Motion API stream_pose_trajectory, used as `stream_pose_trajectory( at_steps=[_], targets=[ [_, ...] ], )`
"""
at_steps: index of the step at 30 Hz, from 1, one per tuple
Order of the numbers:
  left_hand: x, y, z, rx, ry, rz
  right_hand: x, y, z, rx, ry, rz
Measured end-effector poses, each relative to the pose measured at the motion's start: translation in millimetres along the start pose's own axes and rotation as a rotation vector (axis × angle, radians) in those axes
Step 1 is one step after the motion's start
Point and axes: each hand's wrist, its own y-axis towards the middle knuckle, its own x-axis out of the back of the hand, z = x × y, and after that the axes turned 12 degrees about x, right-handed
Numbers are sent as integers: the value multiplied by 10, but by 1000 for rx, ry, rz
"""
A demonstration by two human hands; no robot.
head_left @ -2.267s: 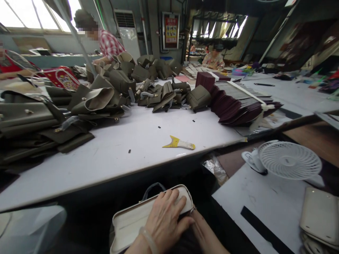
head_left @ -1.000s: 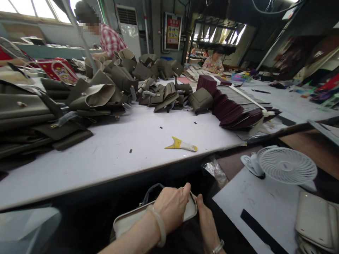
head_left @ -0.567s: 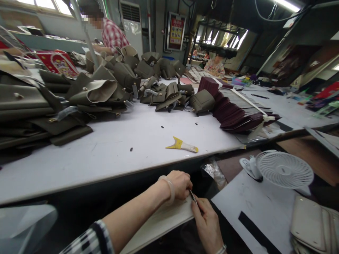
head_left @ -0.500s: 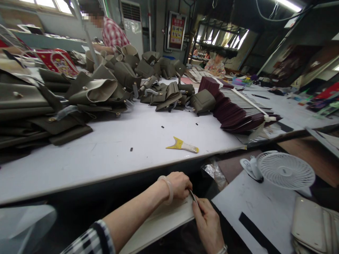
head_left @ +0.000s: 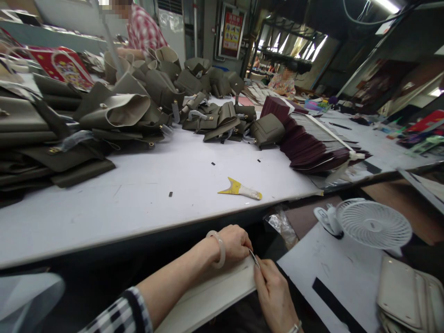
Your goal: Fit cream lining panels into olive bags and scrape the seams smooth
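Low in the head view, a cream flat panel (head_left: 215, 296) lies below the table edge, partly covered by my left forearm. My left hand (head_left: 236, 243), with a pale bangle at its wrist, is closed at the panel's far corner, fingers curled down. My right hand (head_left: 275, 289) pinches the panel's right end between thumb and fingers. A thin dark strip or edge (head_left: 254, 258) with a light rim runs between the two hands; whether it belongs to the panel I cannot tell. The left fingertips are partly hidden.
On the white table (head_left: 138, 208) lie a yellow forked tool (head_left: 239, 188), heaped olive-grey bags (head_left: 135, 111) and a tied stack of maroon pieces (head_left: 305, 143). At right are a white fan (head_left: 374, 224) and beige flat pieces (head_left: 402, 291). Co-workers sit farther back.
Both hands keep almost the same place and grip. A little more of the cream panel shows beside my right hand. The whole view has shifted slightly.
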Motion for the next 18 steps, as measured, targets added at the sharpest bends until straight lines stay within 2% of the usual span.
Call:
stream_pose_trajectory(
  at_steps=[5,9,13,18],
  targets=[
    [-10,5,29,-1,-33,1,83,-1,53,-55,120,37],
    [-28,2,54,-5,-52,-3,133,67,-40,-235,343,3],
    [-37,-7,61,-2,-57,-3,117,153,-162,-390,625,40],
    [-3,1,64,16,-70,26,124,185,-124,-385,808,167]
  ],
)
